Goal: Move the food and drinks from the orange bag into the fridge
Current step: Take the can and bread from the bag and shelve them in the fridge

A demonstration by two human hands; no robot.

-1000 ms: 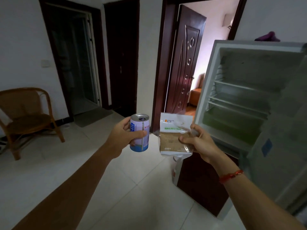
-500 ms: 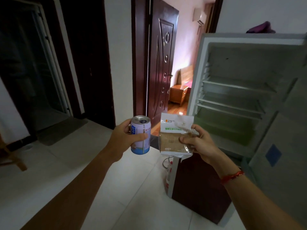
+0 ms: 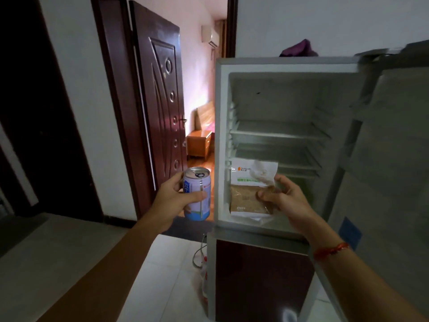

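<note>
My left hand (image 3: pixel 173 201) grips a white and blue drink can (image 3: pixel 196 194), held upright just left of the fridge's side wall. A clear and white packet of brown food (image 3: pixel 251 189) is pinched at its right edge by my right hand (image 3: pixel 286 201), in front of the fridge's lower shelves. The fridge (image 3: pixel 221 140) stands open ahead, its upper compartment showing bare wire shelves (image 3: pixel 278 133). The orange bag is not in view.
The fridge's open door (image 3: pixel 392 163) hangs at the right, close to my right forearm. Its lower dark red door (image 3: pixel 260 280) is closed. A cable and a plastic bag (image 3: pixel 202 266) lie on the floor by the fridge's left side. An open wooden door (image 3: pixel 160 96) leads to a bedroom.
I have come closer to the fridge and turned right toward it. Both hands moved forward with the can and packet; the packet now sits in front of the fridge opening.
</note>
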